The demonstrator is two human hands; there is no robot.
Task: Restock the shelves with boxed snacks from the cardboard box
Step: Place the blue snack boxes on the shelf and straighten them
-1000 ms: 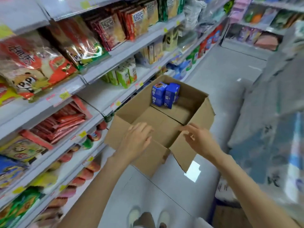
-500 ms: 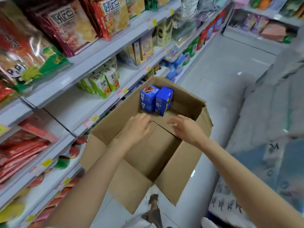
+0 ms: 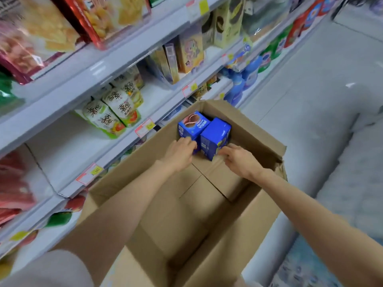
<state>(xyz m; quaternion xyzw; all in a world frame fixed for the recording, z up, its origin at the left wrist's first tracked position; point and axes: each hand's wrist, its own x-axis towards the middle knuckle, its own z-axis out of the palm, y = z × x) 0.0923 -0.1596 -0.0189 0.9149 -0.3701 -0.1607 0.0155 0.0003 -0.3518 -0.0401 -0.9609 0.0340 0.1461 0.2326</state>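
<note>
An open cardboard box [image 3: 246, 216] stands on the aisle floor beside the shelves. In its far corner stand blue snack boxes: one with a pink picture [image 3: 191, 126] on the left and a plain blue one [image 3: 215, 137] to its right. My left hand [image 3: 181, 153] reaches inside, its fingertips touching the left blue box low down. My right hand [image 3: 238, 160] touches the lower front corner of the right blue box with its fingers. Neither hand has a plain grip on a box.
White shelves [image 3: 87, 83] run along the left, holding green-and-white snack pouches [image 3: 112, 112], yellow cartons [image 3: 186, 50] and red bags [image 3: 99, 17]. A bare stretch of shelf [image 3: 68, 150] lies left of the pouches. Grey floor [image 3: 310, 90] extends ahead; wrapped goods on the right.
Both hands moved forward from the box's near flaps to the blue snack boxes at its far end. My view has come closer over the box.
</note>
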